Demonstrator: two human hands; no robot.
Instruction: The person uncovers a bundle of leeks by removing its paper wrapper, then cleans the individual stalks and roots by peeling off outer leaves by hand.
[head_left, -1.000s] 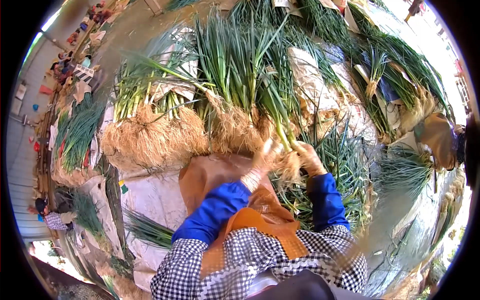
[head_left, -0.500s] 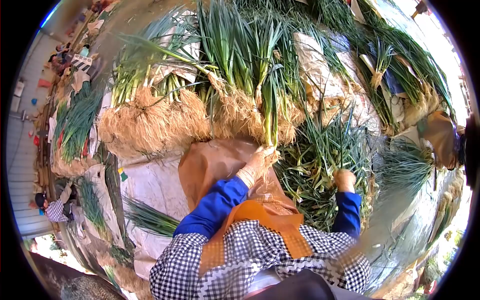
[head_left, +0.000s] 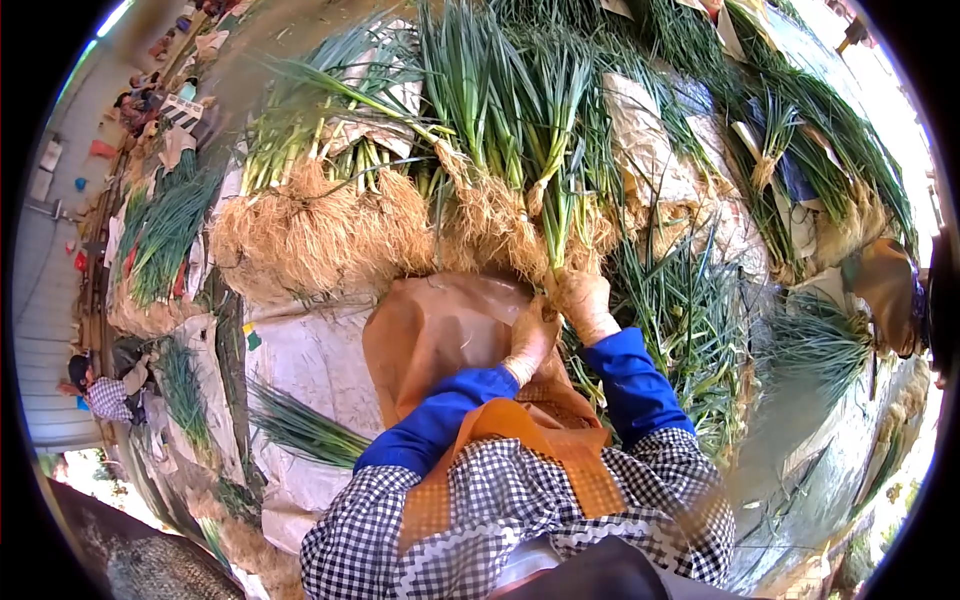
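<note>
A green onion stalk (head_left: 559, 235) stands upright between me and the pile, its root end at my hands. Closed fingers of my left hand (head_left: 534, 332) are on the roots at its lower end. My right hand (head_left: 582, 300) is closed around the stalk's base, just above and right of my left hand. Beyond them lie green onions (head_left: 478, 110) with long leaves pointing away and tan roots (head_left: 300, 230) toward me. A brown apron (head_left: 440, 325) spreads over my lap below the roots.
Loose green leaves (head_left: 690, 340) are heaped at my right. A white sheet (head_left: 310, 370) with a small leafy bundle (head_left: 305, 428) lies at left. More onion bundles (head_left: 820, 335) are at far right. A person in a checked top (head_left: 108, 398) sits at far left.
My right hand has come back from the leaf heap to the stalk's base, beside my left hand. My left hand has moved slightly lower, and the stalk remains upright.
</note>
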